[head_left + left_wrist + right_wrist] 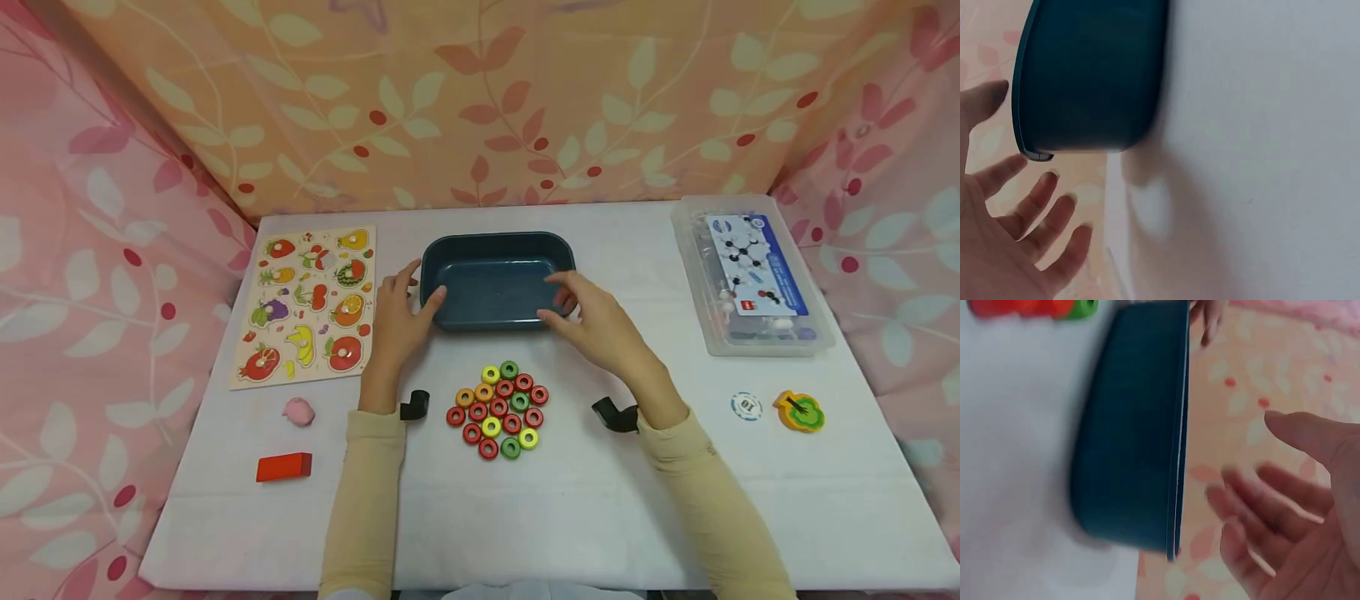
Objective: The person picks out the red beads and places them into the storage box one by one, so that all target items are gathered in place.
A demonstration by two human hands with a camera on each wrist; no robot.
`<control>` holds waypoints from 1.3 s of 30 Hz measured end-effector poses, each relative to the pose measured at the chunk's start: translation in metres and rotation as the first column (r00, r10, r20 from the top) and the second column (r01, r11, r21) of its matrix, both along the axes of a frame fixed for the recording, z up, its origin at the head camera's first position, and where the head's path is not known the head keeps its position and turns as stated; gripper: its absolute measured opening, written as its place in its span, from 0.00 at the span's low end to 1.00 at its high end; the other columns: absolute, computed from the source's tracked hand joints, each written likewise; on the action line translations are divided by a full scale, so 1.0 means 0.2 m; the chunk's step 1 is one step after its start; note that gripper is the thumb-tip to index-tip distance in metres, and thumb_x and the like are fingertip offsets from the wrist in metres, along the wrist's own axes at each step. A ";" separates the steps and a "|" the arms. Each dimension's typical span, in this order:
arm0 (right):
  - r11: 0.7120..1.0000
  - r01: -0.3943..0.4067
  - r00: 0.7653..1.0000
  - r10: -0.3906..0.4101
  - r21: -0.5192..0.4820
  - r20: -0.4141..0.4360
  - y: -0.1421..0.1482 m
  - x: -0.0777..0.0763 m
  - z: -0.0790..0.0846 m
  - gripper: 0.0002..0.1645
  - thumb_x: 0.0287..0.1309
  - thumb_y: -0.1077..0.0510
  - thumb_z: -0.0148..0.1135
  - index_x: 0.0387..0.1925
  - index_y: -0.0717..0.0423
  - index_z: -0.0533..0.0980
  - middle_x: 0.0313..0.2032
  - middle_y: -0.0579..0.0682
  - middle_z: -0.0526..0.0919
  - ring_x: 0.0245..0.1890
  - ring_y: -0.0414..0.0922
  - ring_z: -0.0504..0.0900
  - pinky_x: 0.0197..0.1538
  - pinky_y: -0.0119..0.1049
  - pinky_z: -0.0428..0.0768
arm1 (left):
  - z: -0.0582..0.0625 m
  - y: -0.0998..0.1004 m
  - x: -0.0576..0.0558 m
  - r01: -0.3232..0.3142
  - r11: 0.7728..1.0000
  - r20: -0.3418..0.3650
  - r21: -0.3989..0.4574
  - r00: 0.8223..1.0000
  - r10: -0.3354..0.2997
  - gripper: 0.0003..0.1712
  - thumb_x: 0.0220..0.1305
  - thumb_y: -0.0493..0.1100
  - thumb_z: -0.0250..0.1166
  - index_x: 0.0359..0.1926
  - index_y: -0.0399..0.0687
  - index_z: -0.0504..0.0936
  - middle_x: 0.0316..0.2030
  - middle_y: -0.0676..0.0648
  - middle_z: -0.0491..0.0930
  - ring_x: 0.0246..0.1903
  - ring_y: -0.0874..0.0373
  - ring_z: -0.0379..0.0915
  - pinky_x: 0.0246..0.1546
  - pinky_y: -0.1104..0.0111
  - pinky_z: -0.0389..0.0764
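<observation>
Far left of white-covered table (540, 525): wooden fruit puzzle board (292, 279), its pieces seated; nearer the person, a pink lump (298, 412), then a red block (283, 467). Left hand (397, 321) at left end of dark blue dish (491, 292), fingers spread, no grip; contact with the rim cannot be told. Dish sits upright at table centre, towards the back. Cluster of red, orange, yellow and green rings (498, 407) lies in front of it. Right hand (600, 325) at the dish's right end, loosely bent, grasping nothing. Further right: lidded plastic box (701, 283), poker chip (746, 406), yellow-green piece (800, 412).
</observation>
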State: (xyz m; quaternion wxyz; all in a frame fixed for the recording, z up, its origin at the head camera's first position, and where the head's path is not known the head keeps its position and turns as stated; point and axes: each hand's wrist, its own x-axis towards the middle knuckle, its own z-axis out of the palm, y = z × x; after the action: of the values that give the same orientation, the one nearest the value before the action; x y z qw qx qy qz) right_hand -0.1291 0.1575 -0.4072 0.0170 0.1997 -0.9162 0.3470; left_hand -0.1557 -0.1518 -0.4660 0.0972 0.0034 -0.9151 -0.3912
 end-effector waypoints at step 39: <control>0.981 -0.050 0.982 0.083 -0.189 0.172 -0.33 -0.33 -0.18 0.17 0.56 0.55 0.74 0.46 0.54 0.80 0.31 0.48 0.82 0.29 0.43 0.78 0.34 0.36 0.74 | 0.06 0.04 0.05 -0.049 0.877 0.200 0.477 0.978 -0.054 0.28 0.78 0.42 0.51 0.76 0.57 0.62 0.26 0.35 0.77 0.19 0.56 0.72 0.23 0.69 0.76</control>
State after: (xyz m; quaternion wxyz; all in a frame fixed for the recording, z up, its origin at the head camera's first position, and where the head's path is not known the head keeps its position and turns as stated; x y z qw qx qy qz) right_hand -0.1945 0.0919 -0.4423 -0.0590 0.1959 -0.8708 0.4471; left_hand -0.1453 -0.1434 -0.4549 -0.0029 0.0671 -0.7948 -0.6032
